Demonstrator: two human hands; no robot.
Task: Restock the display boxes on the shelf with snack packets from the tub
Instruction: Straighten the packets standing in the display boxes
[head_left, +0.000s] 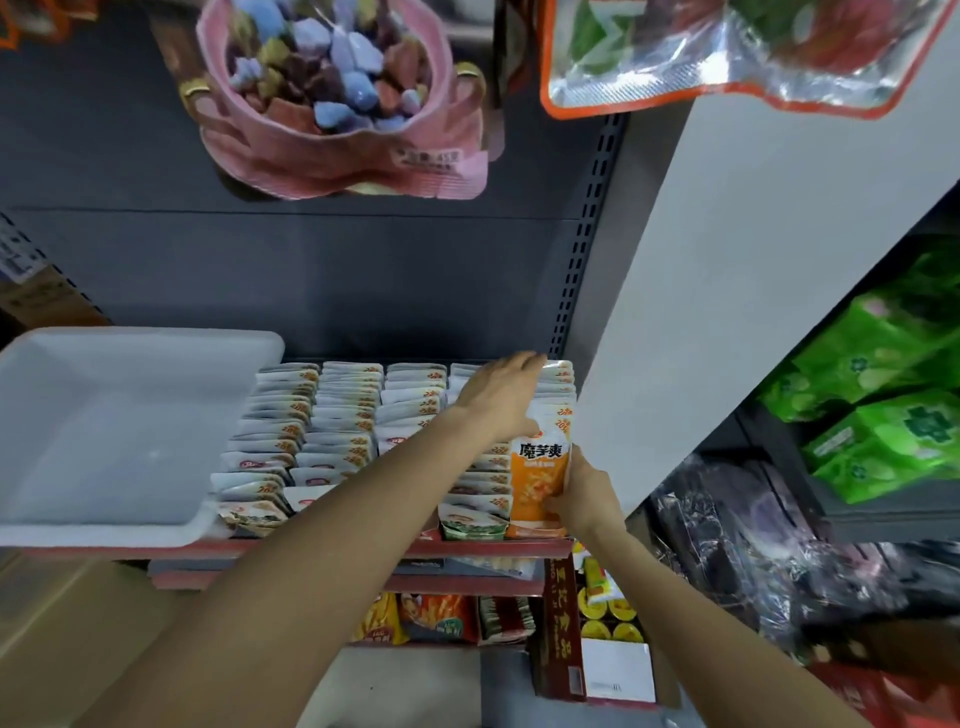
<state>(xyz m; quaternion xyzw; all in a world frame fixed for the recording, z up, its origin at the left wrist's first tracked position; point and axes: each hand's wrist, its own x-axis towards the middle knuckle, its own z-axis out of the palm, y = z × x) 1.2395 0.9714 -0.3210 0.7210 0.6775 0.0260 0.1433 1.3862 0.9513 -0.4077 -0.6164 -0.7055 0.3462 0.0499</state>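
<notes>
Rows of white and orange snack packets (343, 415) stand upright in display boxes on the shelf (332, 546). My left hand (501, 395) reaches across to the rightmost row and lies over the packet tops, fingers extended toward the back. My right hand (584, 496) holds the lower right edge of the front orange packet (540, 478) of that row, which stands upright facing me. The white tub (104, 532) sits at the left end of the shelf and looks bare inside.
A grey side panel (727, 312) rises just right of the rightmost row. A pink bag of sweets (332, 104) and a clear orange-edged bag (727, 52) hang above. Green packs (883, 415) fill the right shelving. Lower shelves hold more snacks and a red carton (563, 634).
</notes>
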